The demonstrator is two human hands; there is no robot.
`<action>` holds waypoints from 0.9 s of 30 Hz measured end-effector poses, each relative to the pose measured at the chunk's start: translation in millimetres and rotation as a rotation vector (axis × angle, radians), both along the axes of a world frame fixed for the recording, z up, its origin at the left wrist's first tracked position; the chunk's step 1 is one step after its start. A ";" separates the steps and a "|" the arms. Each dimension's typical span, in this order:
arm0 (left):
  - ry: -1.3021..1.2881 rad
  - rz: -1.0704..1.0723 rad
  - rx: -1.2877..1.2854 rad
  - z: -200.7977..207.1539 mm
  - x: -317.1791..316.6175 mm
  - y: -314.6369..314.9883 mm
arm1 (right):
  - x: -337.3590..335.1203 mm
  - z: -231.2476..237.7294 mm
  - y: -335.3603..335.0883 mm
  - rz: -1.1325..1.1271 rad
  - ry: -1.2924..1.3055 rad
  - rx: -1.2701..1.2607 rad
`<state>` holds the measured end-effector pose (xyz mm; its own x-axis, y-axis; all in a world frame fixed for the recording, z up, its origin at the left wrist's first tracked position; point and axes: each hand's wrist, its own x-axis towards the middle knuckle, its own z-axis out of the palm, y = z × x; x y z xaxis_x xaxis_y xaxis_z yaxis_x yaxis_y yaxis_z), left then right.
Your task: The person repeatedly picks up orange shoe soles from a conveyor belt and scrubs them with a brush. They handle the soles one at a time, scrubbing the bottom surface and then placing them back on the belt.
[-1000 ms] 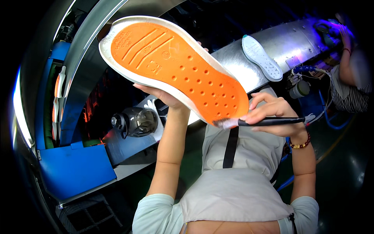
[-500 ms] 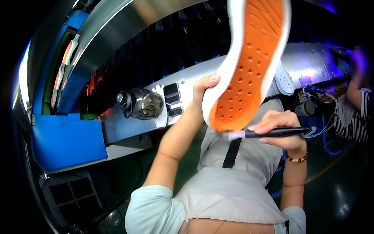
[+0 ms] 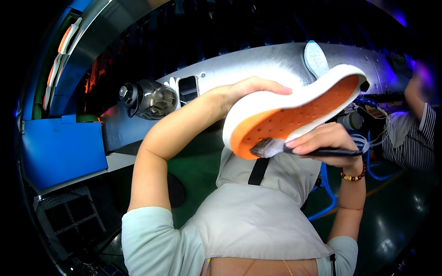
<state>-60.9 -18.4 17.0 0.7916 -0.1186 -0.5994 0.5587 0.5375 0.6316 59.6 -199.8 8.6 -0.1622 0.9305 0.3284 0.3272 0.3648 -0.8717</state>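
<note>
A shoe sole with a white rim and a dimpled orange inside is tilted in front of me, its rounded orange end toward me. My left hand is closed on its far white edge, fingers lying along the rim. In my right hand is a brush with a dark handle and a pale ferrule. Its dark bristles touch the orange inside near the rounded end. Part of the handle is hidden behind my right fingers.
A metal bench curves behind the sole, with a pale insole-shaped piece on it. A dark water bottle and a phone sit at left. Orange-white soles stand by a blue box. At right sits another person.
The sole has turned from steeply upright to a flatter slant, its far end swinging down to the right. The brush has moved from the rim's end onto the orange inside.
</note>
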 end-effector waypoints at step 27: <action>-0.042 0.069 -0.124 -52.3 -51.4 58.1 | 34.4 -2.3 -14.7 -0.083 -0.035 -0.159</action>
<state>-112.3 39.7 -35.2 0.8243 -0.1336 -0.5501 0.4922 0.6491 0.5799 93.9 -214.6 6.3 -0.0919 0.9809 0.1717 0.3814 0.1939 -0.9038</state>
